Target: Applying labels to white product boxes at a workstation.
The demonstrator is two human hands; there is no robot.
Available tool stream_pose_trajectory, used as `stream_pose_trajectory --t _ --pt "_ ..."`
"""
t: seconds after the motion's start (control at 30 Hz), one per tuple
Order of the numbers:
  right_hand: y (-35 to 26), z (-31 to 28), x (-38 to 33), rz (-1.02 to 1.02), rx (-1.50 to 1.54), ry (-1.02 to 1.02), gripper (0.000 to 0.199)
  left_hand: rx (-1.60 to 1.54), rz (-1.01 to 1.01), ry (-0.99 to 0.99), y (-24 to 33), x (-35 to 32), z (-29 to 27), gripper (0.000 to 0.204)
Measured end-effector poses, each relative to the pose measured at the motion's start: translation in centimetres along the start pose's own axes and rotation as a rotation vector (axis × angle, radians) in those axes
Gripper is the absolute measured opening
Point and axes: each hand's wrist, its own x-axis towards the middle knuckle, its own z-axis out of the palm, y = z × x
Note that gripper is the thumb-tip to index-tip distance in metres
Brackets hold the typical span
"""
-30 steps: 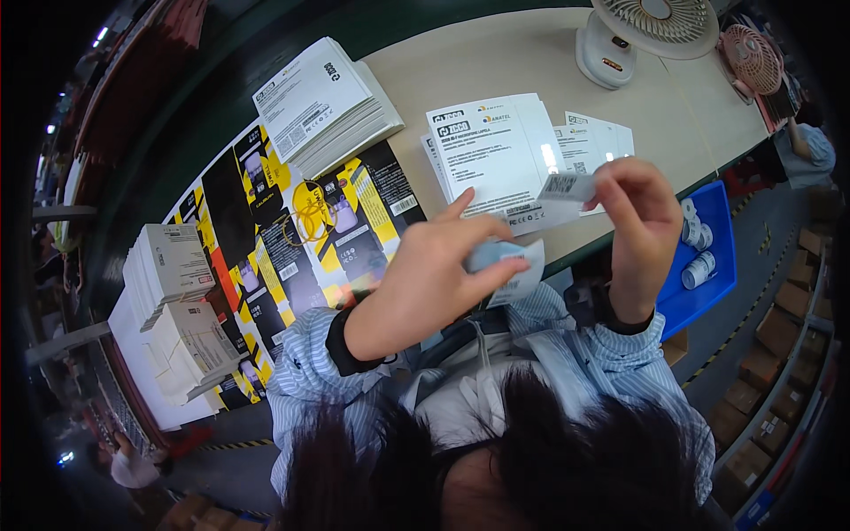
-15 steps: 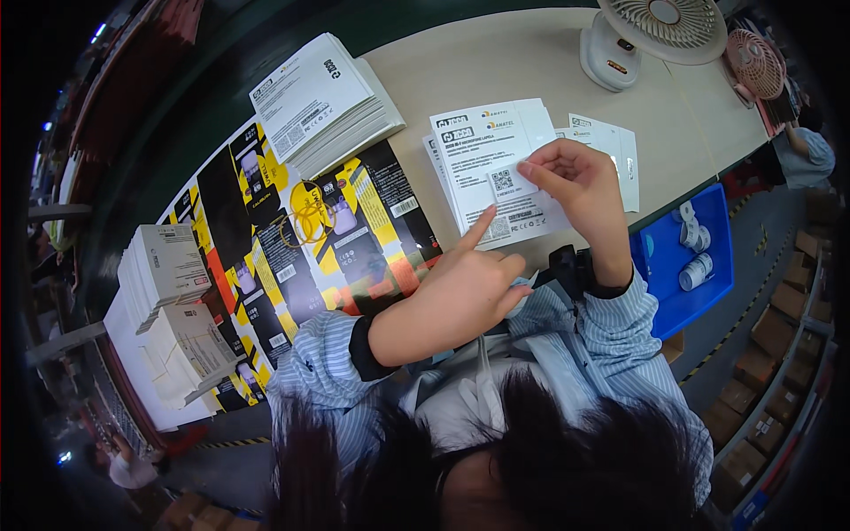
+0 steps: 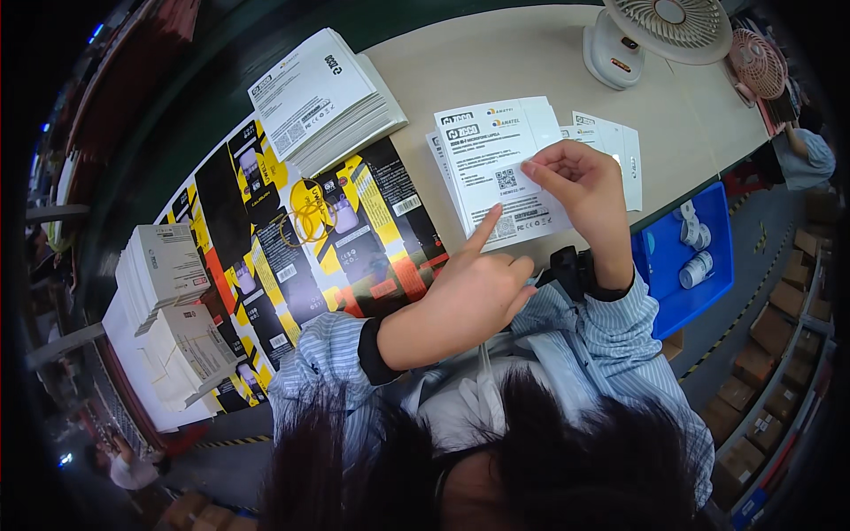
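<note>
Pinching the label (image 3: 506, 180) at its 2 o'clock corner, thumb and index of the right hand (image 3: 575, 181) come in from 3 o'clock; I see the label over the top card (image 3: 469, 168), cannot tell if stuck. Left hand (image 3: 478, 279): index extended to the card at the label's 6 o'clock, others curled, their grip hidden from me. Printed sheet (image 3: 341, 257) at its 10 o'clock. Blue bin (image 3: 673, 301) with rolls (image 3: 697, 272) at the right hand's 4 o'clock.

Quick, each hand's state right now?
Left hand: index finger extended at a flat white printed card; cannot tell if curled fingers hold anything.
Right hand: closed, pinching a small white label with a square black code.
</note>
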Motion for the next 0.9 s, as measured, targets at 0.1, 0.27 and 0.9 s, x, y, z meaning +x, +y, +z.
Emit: stream_pose_trajectory --t 0.1,0.27,0.9 --pt "0.0 0.0 0.0 -0.012 -0.002 -0.012 0.012 0.003 -0.009 -0.001 0.1 0.0 -0.1 0.018" --pt "-0.3 0.4 -0.2 -0.017 -0.071 0.012 0.016 0.01 -0.041 -0.036 0.2 0.0 -0.2 0.02" --pt "0.2 -2.2 -2.4 -0.595 -0.799 -0.228 0.072 -0.117 0.137 -0.048 0.2 -0.3 -3.4 0.013"
